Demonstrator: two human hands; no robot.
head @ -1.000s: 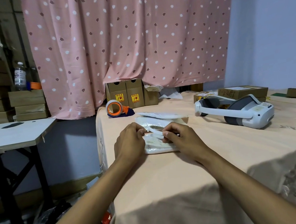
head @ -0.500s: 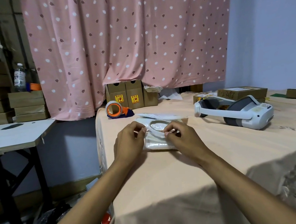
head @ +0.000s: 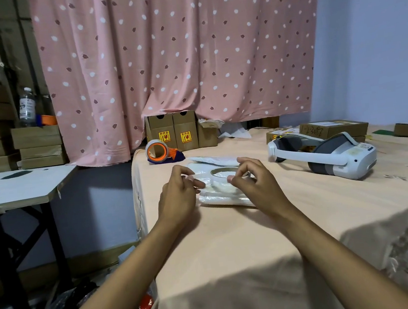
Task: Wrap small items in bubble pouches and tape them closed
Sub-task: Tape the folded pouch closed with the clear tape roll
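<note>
Head view: two hands poised over a pouch (head: pixel 222 196) on the table (head: pixel 235 243).

The pouch lies flat near the table's left edge, a tape ring (head: pixel 222 173) resting on top of it. The left hand (head: pixel 178 196) and right hand (head: pixel 254 182) flank the ring, fingers curled with thumb and fingertips drawn together. Whether they pinch clear tape or the pouch's film I cannot tell. An orange dispenser (head: pixel 157 153) sits behind the pouch, and a white headset (head: pixel 328 157) lies to the right.
</note>
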